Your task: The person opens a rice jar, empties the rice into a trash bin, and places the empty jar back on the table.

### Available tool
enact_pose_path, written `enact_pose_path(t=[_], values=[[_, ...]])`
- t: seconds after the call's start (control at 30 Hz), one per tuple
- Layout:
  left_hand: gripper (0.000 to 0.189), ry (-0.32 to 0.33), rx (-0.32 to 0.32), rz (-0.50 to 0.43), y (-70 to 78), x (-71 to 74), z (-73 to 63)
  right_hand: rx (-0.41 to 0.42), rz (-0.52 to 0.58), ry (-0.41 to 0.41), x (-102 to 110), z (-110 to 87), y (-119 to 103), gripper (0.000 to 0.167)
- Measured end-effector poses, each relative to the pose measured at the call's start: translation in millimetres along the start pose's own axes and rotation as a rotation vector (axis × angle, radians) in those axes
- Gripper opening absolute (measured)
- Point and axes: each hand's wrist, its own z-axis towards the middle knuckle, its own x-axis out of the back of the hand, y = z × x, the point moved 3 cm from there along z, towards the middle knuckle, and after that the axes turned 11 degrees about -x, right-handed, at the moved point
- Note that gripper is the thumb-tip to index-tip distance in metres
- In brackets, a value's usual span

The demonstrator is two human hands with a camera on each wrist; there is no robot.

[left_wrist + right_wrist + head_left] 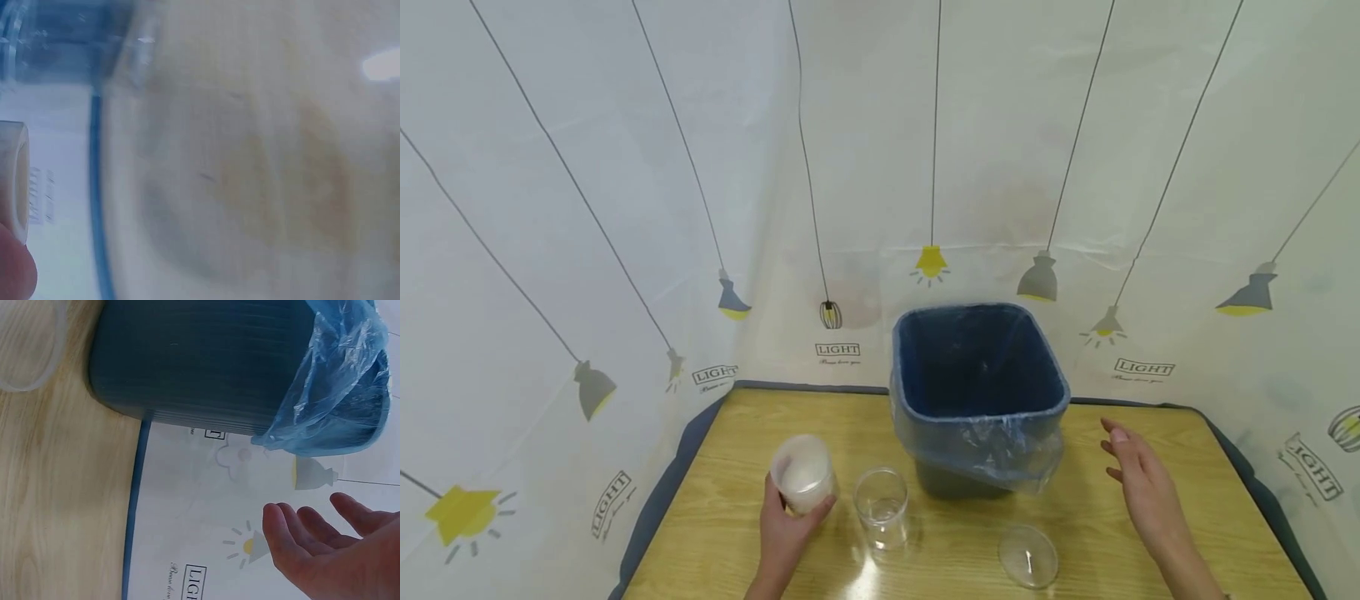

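Note:
My left hand grips a see-through round container with whitish contents, held at the left of the table; what the contents are is too unclear to tell. Just right of it stands a clear cylindrical jar without a lid. A clear round lid lies flat on the wood nearer the front. To the right of the bin my right hand hovers with relaxed, slightly bent fingers and holds nothing. In the left wrist view only a fingertip shows at the edge, and the picture is blurred.
A blue bin lined with a thin plastic bag stands at the back of the wooden table. Behind and on both sides hangs a white sheet printed with lamps.

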Motion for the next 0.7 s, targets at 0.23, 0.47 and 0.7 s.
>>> enact_pose_path(t=[0.23, 0.47, 0.7], values=[[0.093, -0.013, -0.149, -0.09, 43.9, -9.6, 6.1, 0.066, -0.016, 0.028, 1.1, -5.8, -10.1, 0.061], [0.092, -0.178, -0.292, -0.15, 74.8, -28.7, 8.4, 0.141, -0.027, 0.032, -2.1, -14.6, -21.8, 0.055], [0.084, -0.326, -0.375, -0.08, 100.7, -51.3, 5.2, 0.231, -0.004, 0.035, -8.9, -32.1, -41.2, 0.045]])
